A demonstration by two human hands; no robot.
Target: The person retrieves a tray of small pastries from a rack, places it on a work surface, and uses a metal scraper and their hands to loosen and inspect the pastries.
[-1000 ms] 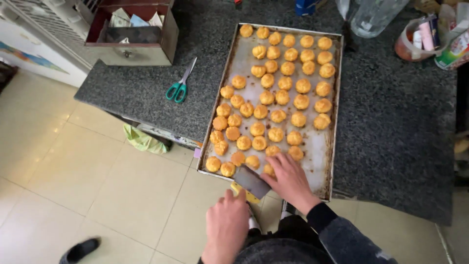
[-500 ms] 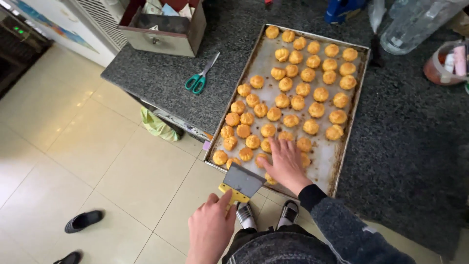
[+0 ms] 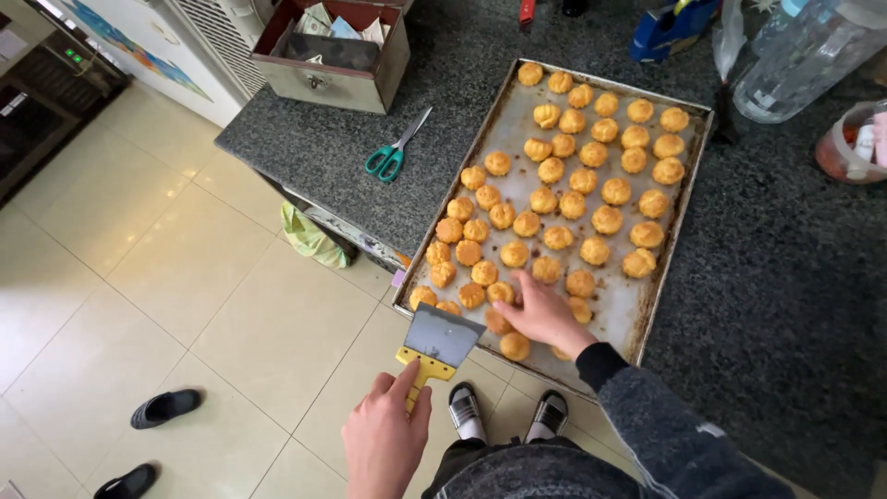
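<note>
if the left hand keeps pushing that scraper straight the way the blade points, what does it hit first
Probably the near rim of the metal baking tray and the golden round pastries at its near corner. The left hand holds the yellow-handled metal scraper, blade edge already at that corner; whether it touches is unclear.

The scraper (image 3: 440, 339) has a flat grey metal blade and a yellow handle, blade edge pointing at the near left corner of the baking tray (image 3: 679, 217). That tray's a long, stained metal sheet lying on the dark counter, loaded with rows of small golden round pastries (image 3: 573, 180).
</note>
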